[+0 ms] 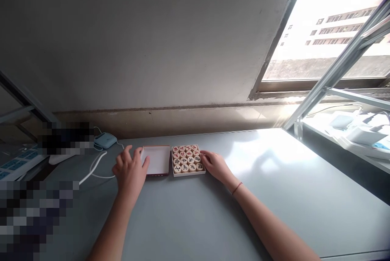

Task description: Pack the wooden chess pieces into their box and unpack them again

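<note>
A shallow box of Chinese chess pieces [187,159] rests on the grey table, its round wooden discs set in rows, red characters at the back and black ones in front. Beside it on the left lies an upturned box lid [155,160] with a white inside and a dark red outer side. My left hand [129,167] is at the lid's left edge, fingers spread and thumb over the rim; whether it touches the lid I cannot tell. With fingers stretched out, my right hand [215,164] rests against the right side of the piece box, not wrapped round it.
White cables [94,167] and a light blue device [105,140] lie at the back left, near a power strip [21,163]. A metal frame post [329,70] rises at the right before the window. Chargers [365,133] sit on a white ledge there. A wall backs the table.
</note>
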Demonstrator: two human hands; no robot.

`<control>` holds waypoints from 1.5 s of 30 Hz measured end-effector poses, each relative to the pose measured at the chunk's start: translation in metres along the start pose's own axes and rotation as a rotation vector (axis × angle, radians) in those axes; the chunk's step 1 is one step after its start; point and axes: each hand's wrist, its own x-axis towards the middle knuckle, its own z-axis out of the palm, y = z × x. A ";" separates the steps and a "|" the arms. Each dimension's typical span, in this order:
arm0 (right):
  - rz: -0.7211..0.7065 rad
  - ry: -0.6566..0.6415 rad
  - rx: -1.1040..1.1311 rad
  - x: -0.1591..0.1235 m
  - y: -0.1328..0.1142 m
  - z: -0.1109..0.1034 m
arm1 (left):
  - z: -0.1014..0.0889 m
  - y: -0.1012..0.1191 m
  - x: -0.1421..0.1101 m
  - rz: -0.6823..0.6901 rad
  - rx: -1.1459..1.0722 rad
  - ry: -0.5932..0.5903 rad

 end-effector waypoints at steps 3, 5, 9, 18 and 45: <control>0.021 0.006 -0.005 0.000 0.001 0.002 | 0.016 0.009 -0.003 0.124 -0.219 -0.265; 0.018 0.012 -0.018 0.000 0.001 0.003 | 0.026 0.020 -0.007 0.188 -0.323 -0.414; -0.004 0.029 -0.034 -0.001 0.002 0.006 | 0.030 0.038 -0.019 0.215 -0.347 -0.499; -0.032 -0.032 -0.012 -0.008 -0.008 0.011 | 0.017 0.033 -0.014 0.178 -0.321 -0.546; -0.012 -0.091 0.048 -0.018 -0.033 0.011 | 0.027 0.049 0.005 0.097 -0.123 -0.396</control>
